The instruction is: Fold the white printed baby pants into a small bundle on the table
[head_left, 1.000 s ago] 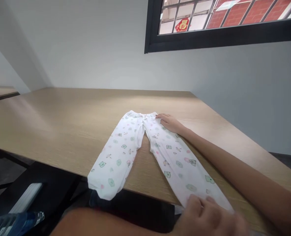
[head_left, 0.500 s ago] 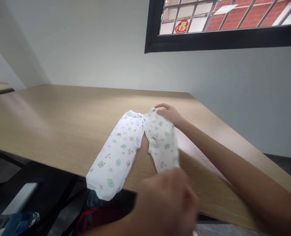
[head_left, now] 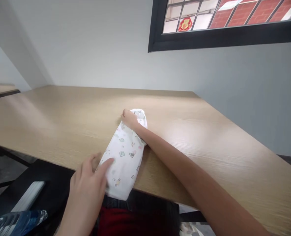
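Note:
A pair of small white pants (head_left: 126, 154) with green, pink and grey animal prints lies folded lengthwise, one leg over the other, on the wooden table. Its lower end hangs slightly past the front edge. At the upper left corner, by the gathered waist, my right hand (head_left: 130, 118) has its fingers closed on the cloth, and its forearm crosses the right edge of the pants. My left hand (head_left: 90, 178) is beside the lower left edge, thumb resting over the fabric and apart from the bent fingers.
The wooden table (head_left: 69, 121) reaches to a pale wall (head_left: 98, 46) with a barred, dark-framed window (head_left: 199, 41). Below the front edge at left are a black surface (head_left: 52, 183), a white strip-shaped object (head_left: 29, 196) and a clear plastic bottle (head_left: 20, 223).
The right leg of the pants has been folded over onto the left leg. Both my hands have moved left with it, and my left hand's fingers have since spread.

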Available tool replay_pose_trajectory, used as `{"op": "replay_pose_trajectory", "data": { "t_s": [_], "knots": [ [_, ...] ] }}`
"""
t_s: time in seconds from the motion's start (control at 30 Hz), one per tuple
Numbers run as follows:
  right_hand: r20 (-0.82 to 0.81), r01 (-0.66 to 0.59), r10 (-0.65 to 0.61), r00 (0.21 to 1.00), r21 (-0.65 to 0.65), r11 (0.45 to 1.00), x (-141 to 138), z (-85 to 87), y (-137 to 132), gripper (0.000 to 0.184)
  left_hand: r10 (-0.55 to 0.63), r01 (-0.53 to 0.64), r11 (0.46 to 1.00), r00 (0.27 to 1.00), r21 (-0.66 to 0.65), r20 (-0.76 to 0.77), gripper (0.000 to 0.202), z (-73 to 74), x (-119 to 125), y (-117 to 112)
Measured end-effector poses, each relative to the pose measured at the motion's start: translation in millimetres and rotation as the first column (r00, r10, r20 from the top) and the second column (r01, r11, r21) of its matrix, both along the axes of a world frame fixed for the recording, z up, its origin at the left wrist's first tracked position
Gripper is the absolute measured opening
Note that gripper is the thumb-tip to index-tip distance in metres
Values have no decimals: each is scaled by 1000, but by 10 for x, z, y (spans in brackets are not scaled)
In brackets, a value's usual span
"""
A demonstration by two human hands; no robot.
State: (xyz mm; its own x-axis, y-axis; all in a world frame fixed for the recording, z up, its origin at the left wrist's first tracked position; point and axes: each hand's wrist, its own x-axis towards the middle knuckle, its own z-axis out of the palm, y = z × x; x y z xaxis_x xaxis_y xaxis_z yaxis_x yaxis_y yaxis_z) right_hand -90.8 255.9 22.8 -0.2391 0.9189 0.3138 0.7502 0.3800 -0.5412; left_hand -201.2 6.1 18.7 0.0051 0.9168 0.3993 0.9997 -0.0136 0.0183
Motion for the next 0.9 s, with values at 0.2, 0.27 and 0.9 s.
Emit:
{"op": "replay_pose_trajectory", "data": {
  "t_s": [0.2, 0.27, 0.9],
  "knots": [
    [46, -84, 82, 996, 55, 995, 444, -90, 73, 18, -224, 218, 969, 974, 120, 39, 36, -65, 448, 36],
    [54, -110, 107, 993, 55, 992, 669, -93, 58, 16, -330, 323, 940, 942, 114, 54, 35, -71, 603, -16],
    [288, -473, 498, 818, -156, 867, 1438, -12, -29, 44, -736, 730, 676, 675, -98, -46, 49, -140, 638, 129]
  ]
}}
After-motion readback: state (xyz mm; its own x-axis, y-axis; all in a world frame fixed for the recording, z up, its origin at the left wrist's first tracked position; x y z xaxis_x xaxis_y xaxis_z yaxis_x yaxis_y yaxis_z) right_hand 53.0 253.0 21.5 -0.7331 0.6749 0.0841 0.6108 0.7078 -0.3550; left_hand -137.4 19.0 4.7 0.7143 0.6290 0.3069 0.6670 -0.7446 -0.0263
